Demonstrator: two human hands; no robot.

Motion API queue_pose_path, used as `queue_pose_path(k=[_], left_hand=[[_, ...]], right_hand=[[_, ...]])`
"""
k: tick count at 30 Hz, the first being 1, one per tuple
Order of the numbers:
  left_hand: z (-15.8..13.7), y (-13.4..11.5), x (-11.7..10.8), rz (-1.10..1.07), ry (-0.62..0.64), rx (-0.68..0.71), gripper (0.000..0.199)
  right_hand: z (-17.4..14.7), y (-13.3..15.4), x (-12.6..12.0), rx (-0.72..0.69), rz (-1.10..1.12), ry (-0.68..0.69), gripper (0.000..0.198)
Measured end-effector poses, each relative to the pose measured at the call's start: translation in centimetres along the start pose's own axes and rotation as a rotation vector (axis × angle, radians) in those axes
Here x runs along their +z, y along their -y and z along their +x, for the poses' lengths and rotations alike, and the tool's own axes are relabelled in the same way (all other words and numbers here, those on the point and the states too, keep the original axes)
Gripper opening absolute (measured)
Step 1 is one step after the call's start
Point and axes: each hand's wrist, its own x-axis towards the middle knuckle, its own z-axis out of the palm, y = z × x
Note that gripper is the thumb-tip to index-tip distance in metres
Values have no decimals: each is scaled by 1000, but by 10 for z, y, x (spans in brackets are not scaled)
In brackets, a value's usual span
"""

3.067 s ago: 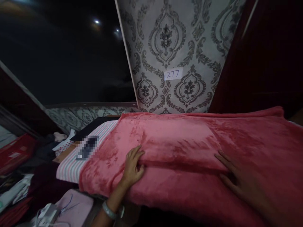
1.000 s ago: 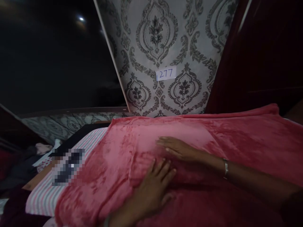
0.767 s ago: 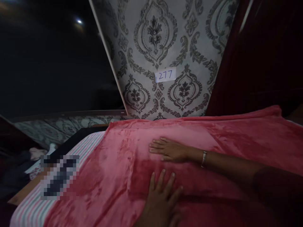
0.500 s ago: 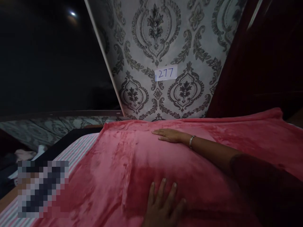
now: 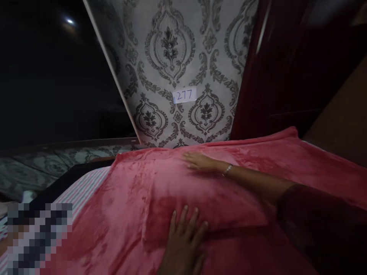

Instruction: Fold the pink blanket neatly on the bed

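Note:
A pink-red plush blanket (image 5: pixel 114 214) is spread over a striped sheet, with a smooth folded section (image 5: pixel 169 183) in its middle. My left hand (image 5: pixel 185 236) lies palm down on the near part of that fold, fingers spread. Farther off, my right hand (image 5: pixel 200 162), with a bracelet (image 5: pixel 228 169) at the wrist, rests flat on the far part of the fold. Its fingers are stretched out and slightly blurred. Neither hand grips the cloth.
The striped sheet (image 5: pixel 83 187) shows along the left side. A large dark screen (image 5: pixel 57 84) stands at the back left. Patterned wallpaper (image 5: pixel 169 46) carries a paper label reading 277 (image 5: pixel 185 94). A dark red glossy panel (image 5: pixel 281 84) rises at the right.
The view has swung somewhat to the right. My left hand lies farther up the fold, showing more of its back. My right hand remains on the far part, now blurred by motion.

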Motion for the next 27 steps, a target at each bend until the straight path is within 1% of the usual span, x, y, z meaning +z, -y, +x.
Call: queue_pose_path(k=[3,5,8,10,13,16,18,20,23,25,27], left_hand=[[8,-8,-4,-15,-27,-19,74],[24,-20,-7,-79,-30,30,72],[63,-42,-13,-217,42,132,67],[88,-55,-12,-284,98,137,65],[107,-67,0,-303,155,98,70],[104,-71,20,-265,157,102,76],[98,-73,32,-228,136,120,76],[94,-74,43,-174,83,128,77],[94,-75,54,-75,-50,137,77],[96,-76,60,-28,-117,142,70],[96,-78,66,4,-144,132,58]], right_hand=[[-56,28,-6,-111,40,50,61],[-88,39,-6,-132,67,74,57],[-116,38,-6,-114,89,67,54],[-122,31,-6,-75,89,61,53],[-121,16,-3,-36,75,64,55],[-113,-5,-1,-57,29,60,62],[-103,-23,-1,-42,-7,49,64],[-92,-45,-1,-1,-11,27,64],[-72,-78,0,45,31,1,67],[-61,-97,1,77,63,1,68],[-53,-113,4,143,88,6,67]])
